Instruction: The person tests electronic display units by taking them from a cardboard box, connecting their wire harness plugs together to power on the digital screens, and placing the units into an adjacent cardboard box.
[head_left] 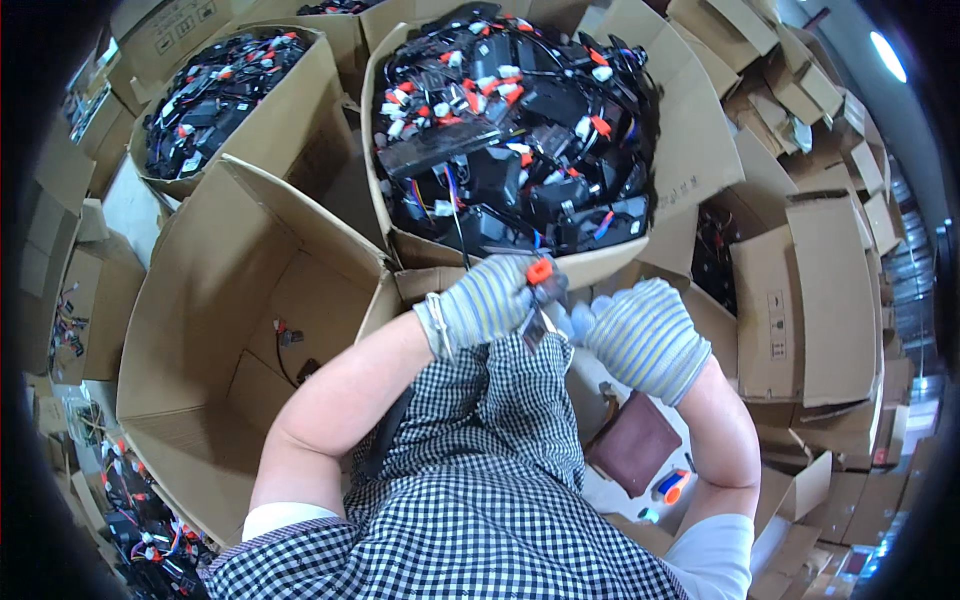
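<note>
- Well, your striped-gloved left hand [487, 303] grips a black plastic device [551, 290] between both hands.
- A slack hold could drop it (whether your striped-gloved right hand [645, 335] grips, I can't tell).

Above a black-and-white checked garment [480, 510], a person's left hand [485, 303], in a striped glove [465, 318], pinches a small dark part [550, 287] with an orange-red plug [539, 271], while the right hand [648, 340], gloved alike, has its fingers [585, 320] close beside it, contact unclear. Beyond them a cardboard box [692, 130] brims with black devices [495, 178], wires [453, 185] and red and white connectors [490, 90]. An open box [190, 320] holding a few pieces [290, 334] stands at left, a dark-red square-topped object [637, 445] at right
</note>
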